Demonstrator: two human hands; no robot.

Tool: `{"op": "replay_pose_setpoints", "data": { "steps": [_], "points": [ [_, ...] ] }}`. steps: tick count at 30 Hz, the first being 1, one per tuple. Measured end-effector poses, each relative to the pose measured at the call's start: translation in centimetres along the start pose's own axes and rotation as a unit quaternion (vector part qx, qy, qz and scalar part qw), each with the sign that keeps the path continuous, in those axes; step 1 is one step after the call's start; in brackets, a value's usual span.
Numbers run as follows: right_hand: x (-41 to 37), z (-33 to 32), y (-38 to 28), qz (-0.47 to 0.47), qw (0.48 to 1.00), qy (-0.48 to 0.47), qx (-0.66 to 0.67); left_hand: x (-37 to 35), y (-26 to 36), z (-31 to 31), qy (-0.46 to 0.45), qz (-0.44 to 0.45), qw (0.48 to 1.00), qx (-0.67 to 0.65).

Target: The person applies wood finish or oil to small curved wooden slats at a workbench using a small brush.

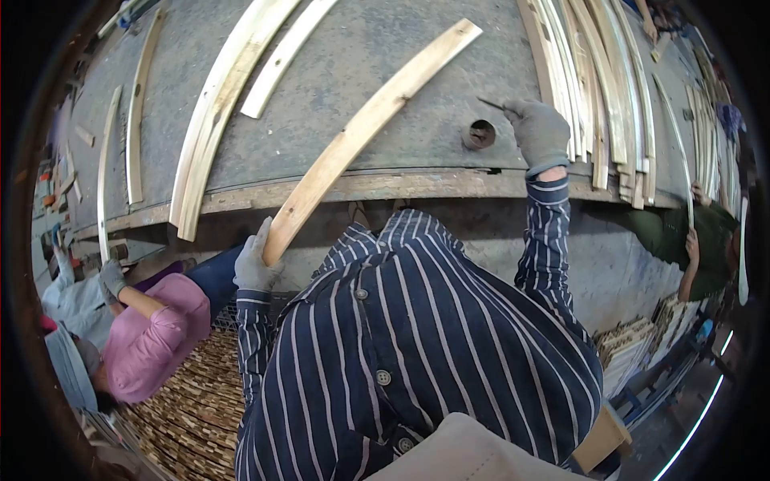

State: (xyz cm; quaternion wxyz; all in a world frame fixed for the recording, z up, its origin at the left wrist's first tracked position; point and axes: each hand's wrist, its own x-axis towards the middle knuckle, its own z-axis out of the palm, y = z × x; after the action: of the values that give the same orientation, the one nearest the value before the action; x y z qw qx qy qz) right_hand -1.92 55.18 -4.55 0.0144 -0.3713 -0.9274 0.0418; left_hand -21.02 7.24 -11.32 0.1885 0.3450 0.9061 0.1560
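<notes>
The wooden strip (pixel 375 119) slants from the lower left of centre to the upper middle of the frame, crossing the front edge of the worktable (pixel 421 152). The person's gloved left hand (pixel 255 264) has its fingers wrapped round the near end; should that grip loosen, the overhanging end could drop or twist. Whether the far end rests on the tabletop cannot be told. A dark knot (pixel 405 98) at the strip's edge might be a weak spot under bending.

Right of centre, the gloved right hand (pixel 541 132) has its fingers curled tightly on a thin dark tool (pixel 492 103). An open container (pixel 479 136) stands just beside it, so a careless sideways sweep could tip it. The stacked strips (pixel 597 80), upper right, might be nudged too.
</notes>
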Motion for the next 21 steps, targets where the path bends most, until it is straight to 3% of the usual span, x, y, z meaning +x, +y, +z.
{"op": "replay_pose_setpoints", "data": {
  "steps": [1,3,5,10,12,16,19,21],
  "points": [
    [-0.5,-0.6,0.9,0.017,0.998,-0.058,-0.032,0.0,0.1,0.3,-0.006,0.007,1.000,-0.003],
    [-0.5,0.1,2.1,0.008,0.995,-0.084,-0.044,0.0,0.0,0.6,0.008,0.001,1.000,-0.002],
    [-0.1,0.5,1.3,0.010,0.977,-0.206,-0.059,0.0,-0.1,0.6,0.005,0.003,1.000,0.006],
    [-0.5,2.9,1.0,0.006,0.984,-0.175,-0.007,0.1,0.0,0.5,-0.008,-0.002,1.000,0.012],
    [-1.1,3.8,1.6,-0.015,0.993,-0.120,0.016,0.1,0.0,0.6,-0.004,-0.001,1.000,0.012],
    [-1.7,4.0,2.3,-0.007,0.990,-0.124,0.062,-0.1,0.0,0.9,0.004,0.003,1.000,0.002],
    [-1.6,3.1,2.5,0.039,0.969,-0.191,0.154,0.0,0.0,1.0,0.016,0.013,1.000,0.006],
    [-1.8,2.7,2.8,0.101,0.926,-0.246,0.268,-0.1,-0.1,0.8,0.002,0.000,1.000,0.004]
  ]
}}
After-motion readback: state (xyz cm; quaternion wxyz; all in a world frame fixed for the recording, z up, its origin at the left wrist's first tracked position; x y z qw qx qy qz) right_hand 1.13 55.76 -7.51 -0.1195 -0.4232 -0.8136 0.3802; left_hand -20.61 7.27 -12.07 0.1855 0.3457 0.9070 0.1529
